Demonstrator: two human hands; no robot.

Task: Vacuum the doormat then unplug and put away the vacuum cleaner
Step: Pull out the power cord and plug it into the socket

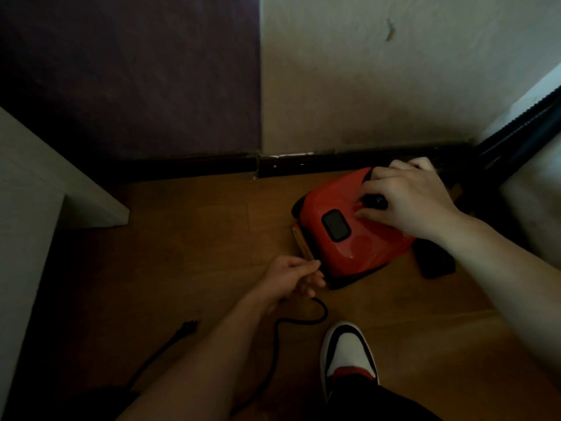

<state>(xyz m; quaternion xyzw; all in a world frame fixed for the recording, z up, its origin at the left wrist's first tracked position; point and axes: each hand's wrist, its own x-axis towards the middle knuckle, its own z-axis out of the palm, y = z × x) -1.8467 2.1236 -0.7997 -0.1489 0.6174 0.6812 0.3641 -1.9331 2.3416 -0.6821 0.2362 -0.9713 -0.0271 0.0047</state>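
A red vacuum cleaner [343, 235] sits on the wooden floor close to the skirting board. My right hand [406, 202] lies on top of it, fingers curled over a black part near its handle. My left hand [291, 278] pinches the black power cord [291, 322] beside the cleaner's near corner. From my fingers the cord loops over the floor toward me. Its plug [186, 326] lies loose on the floor at the lower left. A black ribbed hose [516, 123] runs up along the right edge.
A white cabinet or shelf edge [60, 196] juts in from the left. The wall ahead is purple [136, 71] on the left and off-white [379, 71] on the right. My shoe [349, 357] stands on the floor near the cleaner. A dark object [434, 262] lies right of the cleaner.
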